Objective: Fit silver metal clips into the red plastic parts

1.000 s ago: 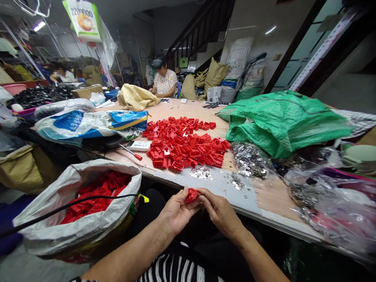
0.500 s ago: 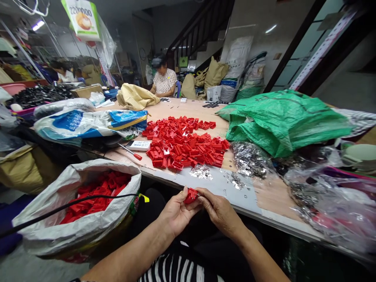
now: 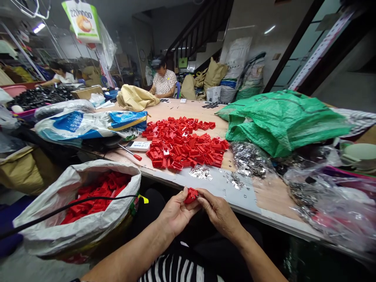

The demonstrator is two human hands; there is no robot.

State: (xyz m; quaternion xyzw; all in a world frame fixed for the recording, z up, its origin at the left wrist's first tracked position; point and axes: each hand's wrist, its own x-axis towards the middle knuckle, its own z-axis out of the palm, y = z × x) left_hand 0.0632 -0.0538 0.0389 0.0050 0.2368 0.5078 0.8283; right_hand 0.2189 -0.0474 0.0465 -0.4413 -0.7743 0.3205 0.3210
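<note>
A small red plastic part is held in front of the table's near edge. My left hand is closed round it from the left, the thumb along its side. My right hand is pinched at the part's right side, where a small metallic bit shows between the fingertips; its shape is too small to make out. Beyond my hands, a heap of red plastic parts lies on the table. Flat silvery metal pieces lie at the heap's near side.
An open white sack of red parts stands at the left. A red-handled screwdriver lies near a white box. Green sacking and bagged metal pieces are on the right. A person sits across the table.
My hands have hardly moved and still hold the red part. In the left background, another person has leaned and an arm now stretches out to the left.
</note>
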